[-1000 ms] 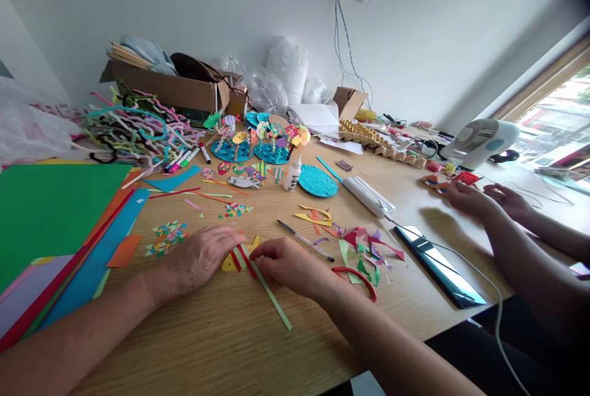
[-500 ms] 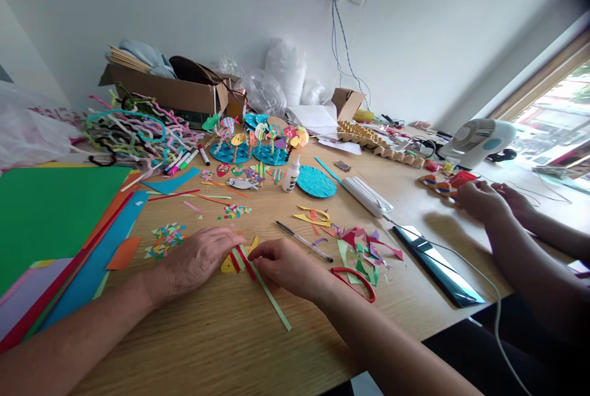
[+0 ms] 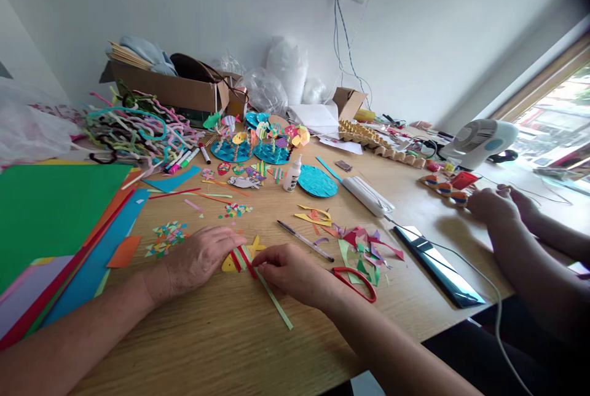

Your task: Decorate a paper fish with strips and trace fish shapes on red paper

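Observation:
On the table in front of me lies a yellow paper fish [image 3: 228, 264] crossed by red and pale green stripes. My left hand [image 3: 203, 259] is at its left side, with the fingertips pressed together on its upper edge, holding it down. A long pale green paper strip [image 3: 276, 305] runs across the fish and trails toward the front edge. My right hand [image 3: 288, 273] pinches this strip between thumb and fingers at the fish's right side. The fingers hide part of the fish. Red-handled scissors [image 3: 354, 282] and a pen [image 3: 305, 241] lie to the right.
A glue bottle [image 3: 292, 174] stands beside a blue disc [image 3: 317, 181]. Paper scraps [image 3: 364, 254], a phone [image 3: 436, 265] and a power strip [image 3: 367, 196] lie rightward. Coloured sheets [image 3: 59, 211] and confetti [image 3: 168, 238] are left. Another person's hands [image 3: 495, 205] are at the far right.
My right hand has shifted very slightly rightward along the strip, while my left hand stays on the fish. The other person's hands have moved a little right, away from the red piece.

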{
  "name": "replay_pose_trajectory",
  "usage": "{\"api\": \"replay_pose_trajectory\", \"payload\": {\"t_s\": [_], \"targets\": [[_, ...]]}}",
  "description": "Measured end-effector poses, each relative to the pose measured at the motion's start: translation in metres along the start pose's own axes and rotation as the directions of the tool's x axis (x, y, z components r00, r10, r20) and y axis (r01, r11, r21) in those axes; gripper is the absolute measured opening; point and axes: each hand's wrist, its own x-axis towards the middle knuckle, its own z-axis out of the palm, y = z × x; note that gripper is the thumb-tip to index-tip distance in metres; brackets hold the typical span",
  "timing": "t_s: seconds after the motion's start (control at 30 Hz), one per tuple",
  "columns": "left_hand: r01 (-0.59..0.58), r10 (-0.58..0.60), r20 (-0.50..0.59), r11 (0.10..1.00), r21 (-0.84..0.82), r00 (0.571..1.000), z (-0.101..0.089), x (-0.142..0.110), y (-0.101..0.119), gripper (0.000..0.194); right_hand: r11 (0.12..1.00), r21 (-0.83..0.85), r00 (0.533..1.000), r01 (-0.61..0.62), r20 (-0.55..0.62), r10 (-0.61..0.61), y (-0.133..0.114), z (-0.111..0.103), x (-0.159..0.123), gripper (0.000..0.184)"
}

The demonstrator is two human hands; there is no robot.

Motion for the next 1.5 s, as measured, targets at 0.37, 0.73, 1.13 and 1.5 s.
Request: {"api": "replay_pose_trajectory", "payload": {"t_s": [0.37,0.73,1.13,1.5], "targets": [[0.287,-0.301,-0.063,0.943,-0.166,0.952,-0.018,0.007,0.002,0.035,0.984,-0.18,0.977,0.016,-0.207,-0.054,0.009,0.002,-0.052,0.017],[0.132,-0.13,-0.044,0.989,0.066,0.991,-0.034,-0.012,0.021,0.039,0.928,-0.316,0.944,0.198,-0.193,-0.267,0.036,0.015,-0.075,0.018],[0.476,-0.467,-0.138,0.879,0.037,0.873,-0.055,-0.022,0.0,0.024,0.796,-0.482,0.888,0.366,-0.075,-0.453,0.019,0.007,-0.063,0.014],[0.595,-0.558,-0.209,0.766,0.241,0.803,-0.084,0.013,-0.055,0.023,0.532,-0.714,0.759,0.456,0.0,-0.651,-0.029,-0.001,-0.009,0.01]]}}
